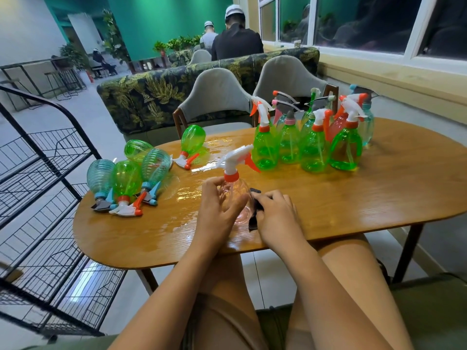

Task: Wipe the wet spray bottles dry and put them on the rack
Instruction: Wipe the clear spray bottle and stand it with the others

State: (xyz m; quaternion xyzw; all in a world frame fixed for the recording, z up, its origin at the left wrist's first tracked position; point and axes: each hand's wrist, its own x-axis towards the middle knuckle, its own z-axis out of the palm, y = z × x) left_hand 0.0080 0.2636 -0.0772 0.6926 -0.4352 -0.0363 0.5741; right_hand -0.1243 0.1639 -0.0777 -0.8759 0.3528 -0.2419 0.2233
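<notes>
Centre frame: your left hand [217, 207] grips one clear spray bottle [235, 192]. Your right hand [276, 216] holds a dark cloth [253, 221].

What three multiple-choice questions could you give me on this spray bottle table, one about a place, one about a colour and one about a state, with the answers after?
1. Where does the wire rack stand?
A. Left of the table
B. Right of the table
C. On the table

2. What colour is the collar of the bottle that the left hand grips?
A. Blue
B. Orange
C. Black

3. How are the bottles at the table's left end placed?
A. Upright
B. On their sides
C. Hanging from the rack

Answers: 1 A, its black mesh shelves fill the view's left edge beside the table. 2 B, an orange ring sits under the white spray head. 3 B, they lie flat on the tabletop.
</notes>
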